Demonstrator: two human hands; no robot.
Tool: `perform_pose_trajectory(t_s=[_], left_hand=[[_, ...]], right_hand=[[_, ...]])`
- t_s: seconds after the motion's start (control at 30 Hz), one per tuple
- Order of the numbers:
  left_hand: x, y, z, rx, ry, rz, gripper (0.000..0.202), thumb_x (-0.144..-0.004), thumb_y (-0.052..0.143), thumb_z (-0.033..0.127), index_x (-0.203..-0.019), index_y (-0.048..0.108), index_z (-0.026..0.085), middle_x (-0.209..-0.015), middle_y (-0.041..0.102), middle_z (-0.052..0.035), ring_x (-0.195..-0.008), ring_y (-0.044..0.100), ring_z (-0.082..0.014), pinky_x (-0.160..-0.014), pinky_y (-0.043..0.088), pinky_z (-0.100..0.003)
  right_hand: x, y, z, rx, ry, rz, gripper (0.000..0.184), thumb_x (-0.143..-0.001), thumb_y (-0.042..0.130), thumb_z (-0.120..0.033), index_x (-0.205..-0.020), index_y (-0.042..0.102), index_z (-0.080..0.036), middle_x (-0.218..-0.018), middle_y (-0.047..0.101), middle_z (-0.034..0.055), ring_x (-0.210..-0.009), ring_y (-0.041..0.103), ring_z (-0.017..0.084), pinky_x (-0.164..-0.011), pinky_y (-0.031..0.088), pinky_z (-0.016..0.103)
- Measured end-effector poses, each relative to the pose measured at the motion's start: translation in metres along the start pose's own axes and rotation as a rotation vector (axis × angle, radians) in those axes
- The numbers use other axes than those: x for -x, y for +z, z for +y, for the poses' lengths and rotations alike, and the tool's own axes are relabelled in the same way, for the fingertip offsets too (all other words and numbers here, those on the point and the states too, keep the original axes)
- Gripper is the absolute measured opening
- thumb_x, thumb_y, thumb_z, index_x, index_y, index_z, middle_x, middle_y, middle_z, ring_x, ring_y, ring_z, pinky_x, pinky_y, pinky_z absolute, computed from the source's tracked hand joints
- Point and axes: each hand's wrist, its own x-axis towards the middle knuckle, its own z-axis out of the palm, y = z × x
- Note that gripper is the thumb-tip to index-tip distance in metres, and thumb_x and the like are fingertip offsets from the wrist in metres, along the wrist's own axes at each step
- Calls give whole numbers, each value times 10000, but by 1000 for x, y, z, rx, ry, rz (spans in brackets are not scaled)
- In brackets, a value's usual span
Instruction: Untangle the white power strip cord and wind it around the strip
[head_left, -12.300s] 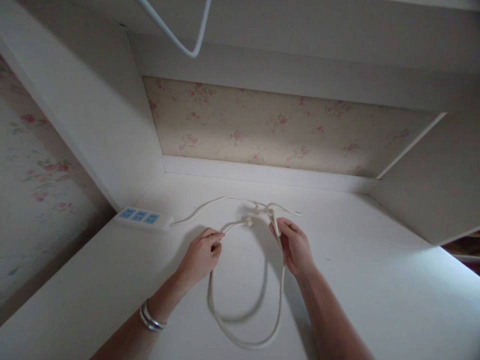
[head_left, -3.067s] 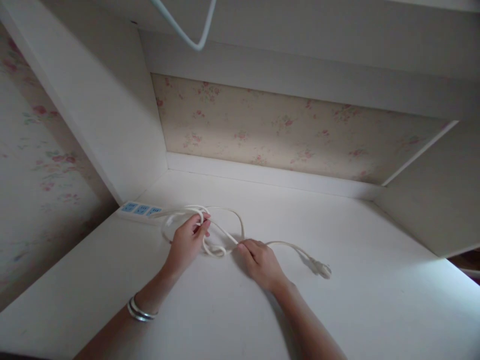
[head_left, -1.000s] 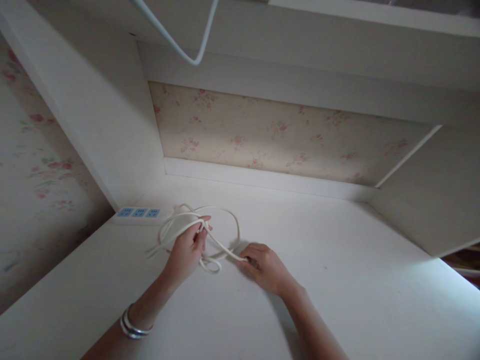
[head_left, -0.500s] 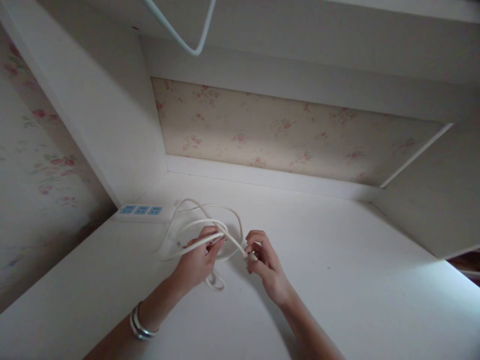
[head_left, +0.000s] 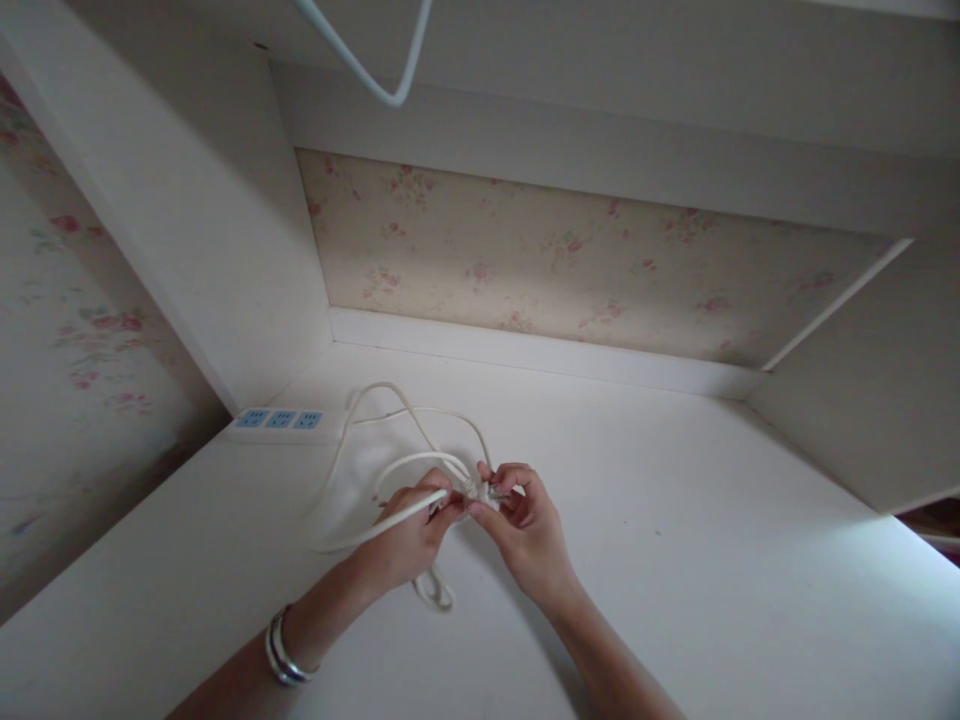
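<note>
A white power cord [head_left: 421,428] lies in loose loops on the white desktop and runs up into both hands. My left hand [head_left: 420,525] is closed around several strands of it, and one strand crosses over the back of the hand. My right hand [head_left: 529,530] pinches the cord's plug [head_left: 489,494], whose metal prongs show between the fingers. The two hands nearly touch at the plug. A small loop of cord hangs below the left hand. Left of the loops rests a white power strip [head_left: 330,428] with blue sockets.
The white desktop [head_left: 712,600] is bounded by a side panel on the left [head_left: 225,250] and another on the right [head_left: 847,400]. A low ledge [head_left: 525,345] runs along the back. Overhead, a pale bent rod [head_left: 394,98] hangs beneath the shelf.
My right hand has brought the plug left and closer to my left hand. The cord loops have shifted, and the stretch between the hands has shortened.
</note>
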Motion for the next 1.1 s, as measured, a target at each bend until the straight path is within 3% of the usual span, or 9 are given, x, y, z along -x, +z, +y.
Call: perform_pose_trajectory(t_s=[0.13,0.3,0.4,0.47,0.63,0.77,0.9,1.03,1.1], left_hand=[[-1,2,-4,110,18,-54,47,-804,533,153,-809,512,195,-742,579,12,-701,568,-139,-647,434,-247],[-5,2,-1,205,15,-102,87,-836,520,264,-812,519,181,-708,550,10,-644,500,-129,-597,413,-242],[-7,-1,5,289,-33,-121,112,-839,500,287,-798,509,182,-619,500,34,-586,468,-121,-555,389,-232],[-7,-3,7,304,-68,-117,84,-813,511,263,-781,501,186,-573,464,51,-546,447,-114,-530,371,-227],[-4,1,-1,319,-108,-242,83,-785,534,252,-812,488,188,-621,475,56,-497,425,-93,-469,343,-216],[-1,11,-6,307,-136,-311,107,-801,522,266,-782,443,196,-633,459,55,-516,439,-92,-464,342,-213],[1,11,-1,321,-154,-390,185,-814,508,308,-728,375,214,-597,400,70,-495,410,-87,-449,333,-215],[3,7,2,254,-127,-469,197,-779,545,295,-700,385,213,-594,408,68,-500,410,-85,-444,324,-211],[4,6,1,225,-137,-488,177,-769,561,284,-715,409,212,-576,402,74,-489,412,-87,-439,322,-212]], right_hand=[[2,0,6,165,-100,-54,247,-722,784,-183,-879,602,-240,-941,593,16,-1033,603,194,-937,471,347],[1,-6,1,344,-167,-170,251,-841,671,-227,-1083,660,-293,-1222,600,60,-1151,562,208,-1000,451,383],[0,-11,-6,416,-146,-349,452,-948,490,-219,-1386,450,-322,-1440,445,58,-1313,430,197,-1105,348,420],[0,-12,-7,422,-145,-426,503,-956,465,-215,-1437,368,-327,-1469,408,48,-1346,385,195,-1127,314,432],[2,-8,-2,361,-90,-255,495,-850,635,-209,-1319,510,-308,-1195,587,61,-1039,601,184,-913,506,349],[1,-3,-3,389,-58,-181,474,-814,642,-175,-1265,531,-271,-1083,571,62,-932,585,175,-793,518,307],[-1,-7,-9,347,-20,-249,466,-797,650,-166,-1239,537,-259,-1207,535,86,-997,566,199,-788,512,317],[1,-13,-9,153,236,-427,307,-835,620,-191,-1120,513,-231,-930,645,25,-696,592,139,-581,503,261],[2,-13,-9,83,287,-464,219,-845,615,-198,-1036,511,-221,-834,646,-2,-642,577,124,-566,494,250]])
